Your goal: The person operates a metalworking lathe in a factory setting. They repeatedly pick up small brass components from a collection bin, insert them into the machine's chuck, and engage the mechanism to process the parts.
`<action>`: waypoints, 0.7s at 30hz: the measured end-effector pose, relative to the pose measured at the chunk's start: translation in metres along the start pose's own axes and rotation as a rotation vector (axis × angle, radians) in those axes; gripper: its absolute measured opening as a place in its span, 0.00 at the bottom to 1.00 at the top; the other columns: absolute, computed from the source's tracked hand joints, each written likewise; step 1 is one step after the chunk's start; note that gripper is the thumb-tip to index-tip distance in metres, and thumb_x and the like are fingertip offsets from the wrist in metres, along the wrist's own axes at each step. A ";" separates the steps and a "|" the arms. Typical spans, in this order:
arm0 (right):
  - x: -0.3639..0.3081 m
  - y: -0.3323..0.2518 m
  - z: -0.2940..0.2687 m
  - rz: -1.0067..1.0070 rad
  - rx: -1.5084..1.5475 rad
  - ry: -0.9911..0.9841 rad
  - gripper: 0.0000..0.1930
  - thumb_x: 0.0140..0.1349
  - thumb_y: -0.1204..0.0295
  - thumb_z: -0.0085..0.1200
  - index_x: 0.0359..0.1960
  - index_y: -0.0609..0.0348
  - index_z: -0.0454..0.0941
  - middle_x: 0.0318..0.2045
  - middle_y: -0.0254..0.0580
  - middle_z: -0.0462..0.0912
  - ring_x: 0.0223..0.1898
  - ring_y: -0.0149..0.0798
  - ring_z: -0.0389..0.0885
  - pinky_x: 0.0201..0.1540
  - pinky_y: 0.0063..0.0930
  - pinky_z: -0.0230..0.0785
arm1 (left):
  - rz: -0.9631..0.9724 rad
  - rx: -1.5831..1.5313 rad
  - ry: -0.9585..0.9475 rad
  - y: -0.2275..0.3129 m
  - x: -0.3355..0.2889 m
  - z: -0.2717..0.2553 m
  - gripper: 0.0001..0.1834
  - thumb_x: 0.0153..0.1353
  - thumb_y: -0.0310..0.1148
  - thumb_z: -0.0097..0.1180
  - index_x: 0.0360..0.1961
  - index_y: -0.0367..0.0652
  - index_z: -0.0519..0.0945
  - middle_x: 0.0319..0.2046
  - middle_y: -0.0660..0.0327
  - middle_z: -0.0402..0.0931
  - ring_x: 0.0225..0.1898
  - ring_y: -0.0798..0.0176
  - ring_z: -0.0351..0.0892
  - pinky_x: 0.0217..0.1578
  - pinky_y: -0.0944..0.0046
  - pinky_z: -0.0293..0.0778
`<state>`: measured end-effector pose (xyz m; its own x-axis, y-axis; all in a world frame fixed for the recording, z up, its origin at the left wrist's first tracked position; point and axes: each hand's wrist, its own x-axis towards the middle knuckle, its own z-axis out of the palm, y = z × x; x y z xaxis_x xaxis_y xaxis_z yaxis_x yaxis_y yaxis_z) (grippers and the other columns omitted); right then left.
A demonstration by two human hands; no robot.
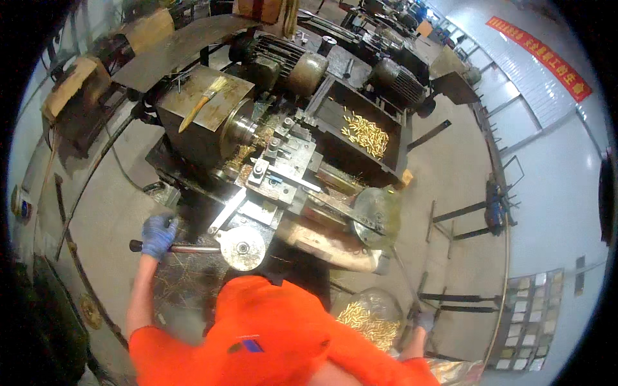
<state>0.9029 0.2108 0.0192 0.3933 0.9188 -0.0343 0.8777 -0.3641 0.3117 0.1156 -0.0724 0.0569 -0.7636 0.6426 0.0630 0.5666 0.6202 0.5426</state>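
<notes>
Shirt: orange shirt [270, 334] fills the near middle, sleeves running out to both sides.
Left hand: left hand [158, 235], in a blue glove, is closed around the lever.
Lever: lever [183, 247] lies level, dark knob at its left end just past the glove, right end meeting the hub.
Hub: round metal hub [243, 248] sits on the near face of the lathe, right of the lever.
Right hand: right hand [421, 321] is at the near right, beside the bowl; mostly hidden, so its grip cannot be told.
Bowl: clear bowl [370, 315] of brass parts stands just right of the shirt.
Lathe: small lathe [283, 170] stretches from the middle to far, its chuck ringed with brass chips.
Brush: brush [203, 103] lies on the headstock, far left.
Tray: dark tray [335, 112] behind the lathe, far right, holds loose brass parts.
Floor: grey floor [450, 174] spreads to the right.
</notes>
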 end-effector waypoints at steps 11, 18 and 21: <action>-0.033 -0.032 -0.042 0.081 -0.020 -0.024 0.22 0.46 0.53 0.53 0.28 0.62 0.81 0.31 0.58 0.79 0.37 0.53 0.79 0.37 0.42 0.72 | -0.005 0.042 -0.002 -0.003 -0.001 -0.007 0.12 0.50 0.39 0.55 0.30 0.42 0.80 0.26 0.49 0.77 0.30 0.48 0.77 0.32 0.53 0.71; -0.068 -0.055 -0.081 0.155 0.060 -0.123 0.21 0.49 0.56 0.48 0.35 0.61 0.79 0.40 0.55 0.78 0.43 0.52 0.77 0.43 0.41 0.70 | 0.007 -0.038 0.040 -0.010 -0.002 0.000 0.12 0.51 0.39 0.55 0.31 0.43 0.80 0.25 0.50 0.76 0.29 0.47 0.76 0.32 0.53 0.70; -0.052 -0.035 -0.056 0.079 0.022 -0.178 0.22 0.49 0.56 0.48 0.37 0.63 0.78 0.40 0.55 0.78 0.43 0.53 0.77 0.44 0.42 0.70 | -0.037 0.051 -0.032 -0.007 0.002 -0.001 0.12 0.51 0.40 0.54 0.32 0.44 0.80 0.25 0.50 0.77 0.30 0.47 0.76 0.32 0.53 0.70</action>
<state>0.8360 0.1842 0.0631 0.5016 0.8465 -0.1782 0.8471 -0.4389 0.2997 0.1096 -0.0764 0.0543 -0.7743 0.6326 0.0163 0.5539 0.6651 0.5009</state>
